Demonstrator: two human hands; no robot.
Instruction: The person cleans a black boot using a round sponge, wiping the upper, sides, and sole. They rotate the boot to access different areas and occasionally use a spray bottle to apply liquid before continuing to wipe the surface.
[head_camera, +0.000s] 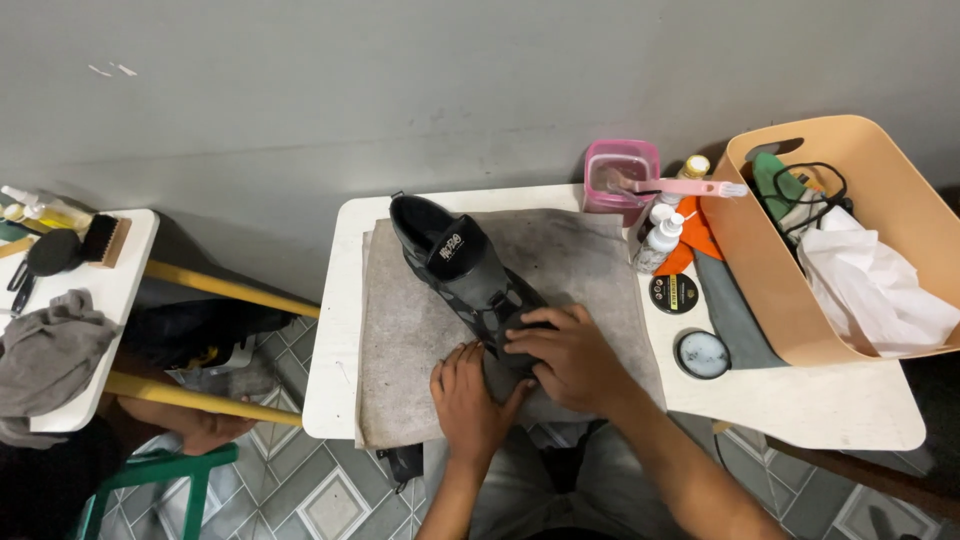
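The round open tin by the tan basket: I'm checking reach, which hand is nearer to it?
Right. The right hand rests on the black shoe, closer to the round open tin; the left hand lies farther away.

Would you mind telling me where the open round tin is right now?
In the head view, the open round tin sits on the white table, right of the grey mat, below the closed black tin and beside the tan basket.

Small shoe-care workspace, makeshift. Evidence: small white table (800, 405) against bare grey wall; worn grey cloth mat (420, 330); round black polish tin (673, 293) at 3 o'clock; pink water tub (620, 170) at 1 o'clock; wooden-backed brush (103, 240) at 9 o'clock.
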